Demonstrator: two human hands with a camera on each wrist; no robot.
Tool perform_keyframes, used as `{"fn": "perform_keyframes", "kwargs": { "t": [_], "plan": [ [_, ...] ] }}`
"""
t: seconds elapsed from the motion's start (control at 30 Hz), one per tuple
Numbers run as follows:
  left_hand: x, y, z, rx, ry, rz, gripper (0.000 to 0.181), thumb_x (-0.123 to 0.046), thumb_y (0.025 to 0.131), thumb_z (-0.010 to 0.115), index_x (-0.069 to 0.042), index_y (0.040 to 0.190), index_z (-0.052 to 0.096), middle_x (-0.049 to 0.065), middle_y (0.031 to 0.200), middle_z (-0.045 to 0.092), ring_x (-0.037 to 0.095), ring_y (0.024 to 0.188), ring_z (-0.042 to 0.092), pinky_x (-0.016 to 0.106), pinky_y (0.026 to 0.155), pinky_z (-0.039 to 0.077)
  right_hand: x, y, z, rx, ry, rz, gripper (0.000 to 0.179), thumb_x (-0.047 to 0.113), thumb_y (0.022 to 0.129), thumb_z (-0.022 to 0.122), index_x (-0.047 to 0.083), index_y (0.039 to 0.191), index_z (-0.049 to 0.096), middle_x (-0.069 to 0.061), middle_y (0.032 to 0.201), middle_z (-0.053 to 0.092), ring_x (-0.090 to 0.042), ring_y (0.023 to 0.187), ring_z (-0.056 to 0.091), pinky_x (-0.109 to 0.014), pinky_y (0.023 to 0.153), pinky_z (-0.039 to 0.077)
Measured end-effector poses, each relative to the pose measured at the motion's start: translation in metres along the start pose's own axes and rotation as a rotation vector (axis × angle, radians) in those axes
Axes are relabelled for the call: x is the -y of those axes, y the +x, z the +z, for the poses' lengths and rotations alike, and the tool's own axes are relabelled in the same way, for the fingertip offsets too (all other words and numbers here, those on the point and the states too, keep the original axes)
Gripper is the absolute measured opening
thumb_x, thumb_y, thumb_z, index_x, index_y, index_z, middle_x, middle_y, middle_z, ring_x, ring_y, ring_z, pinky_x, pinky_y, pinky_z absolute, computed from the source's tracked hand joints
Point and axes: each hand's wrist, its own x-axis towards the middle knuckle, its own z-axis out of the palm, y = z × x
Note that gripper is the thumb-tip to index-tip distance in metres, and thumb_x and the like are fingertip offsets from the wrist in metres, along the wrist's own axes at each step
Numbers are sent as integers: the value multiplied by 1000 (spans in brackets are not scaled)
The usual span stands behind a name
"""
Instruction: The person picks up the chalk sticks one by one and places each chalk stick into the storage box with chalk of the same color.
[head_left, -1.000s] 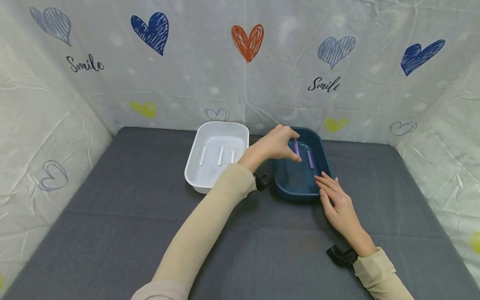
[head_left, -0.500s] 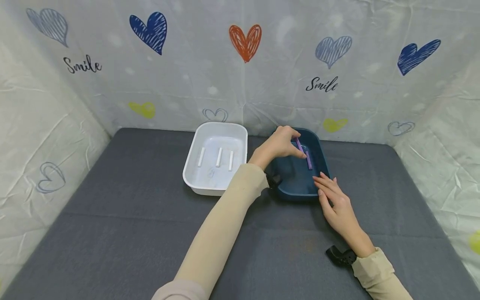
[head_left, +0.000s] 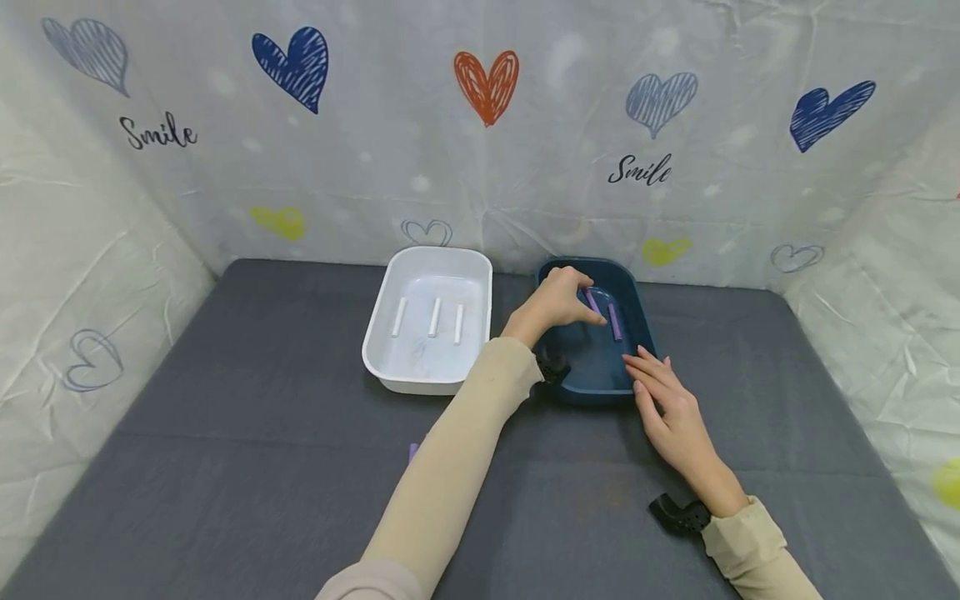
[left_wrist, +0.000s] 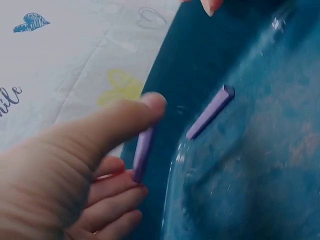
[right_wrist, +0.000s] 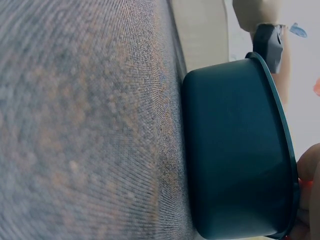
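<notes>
From my distant seat I am looking first at the left, where the white tray is standing on the grey tablecloth. On its floor, three white sticks are lying apart and nearly parallel; to me this spacing is looking deliberate. Nearer than this tray, a purple piece is showing beside the left sleeve; the sleeve is hiding the rest, so I cannot tell its full shape.

The left hand is reaching into the dark blue tray and is holding a purple stick lengthwise, one end at the thumb and the other at the fingers. I am judging that such a grip is leaving its long sides uncovered. Whether the held stick is touching the tray, I cannot tell.

Just to the right, a second purple stick is lying on the tray's floor. Farthest right, the right hand is holding no stick; its rather straight fingers are resting over the rim near the closer right corner. Probably this hand is steadying the tray against shifting.
</notes>
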Motion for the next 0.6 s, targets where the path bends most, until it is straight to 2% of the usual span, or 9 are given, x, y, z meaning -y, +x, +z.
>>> {"fn": "perform_keyframes", "kwargs": {
  "t": [0.1, 0.23, 0.47, 0.6],
  "plan": [
    [2, 1, 4, -16, 3, 7, 71, -35, 80, 85, -5, 139, 58, 10, 141, 55, 27, 132, 47, 38, 105, 45, 0, 0, -1, -1, -1, 1, 30, -3, 97, 55, -10, 125, 64, -24, 131, 60, -34, 136, 45, -62, 112, 23],
    [2, 2, 8, -19, 55, 13, 70, -36, 80, 85, -7, 138, 60, 10, 138, 57, 26, 127, 52, 38, 102, 47, -1, 1, -3, -1, -5, -6, 29, -4, 97, 55, -10, 124, 64, -24, 131, 60, -35, 136, 45, -63, 111, 24],
    [5, 3, 14, 38, 303, 55, 66, -44, 82, 81, -17, 138, 61, 3, 135, 61, 18, 113, 60, 34, 91, 53, -2, 4, -3, 4, 2, 1, 30, -3, 97, 55, -10, 124, 64, -24, 130, 61, -34, 136, 45, -64, 111, 23],
    [5, 3, 17, 77, 388, 65, 66, -46, 82, 80, -18, 138, 61, 0, 126, 65, 13, 98, 61, 31, 82, 53, -1, 5, -4, 11, 2, 10, 30, -3, 97, 56, -9, 125, 64, -24, 130, 61, -33, 136, 45, -63, 111, 23]
  ]
}}
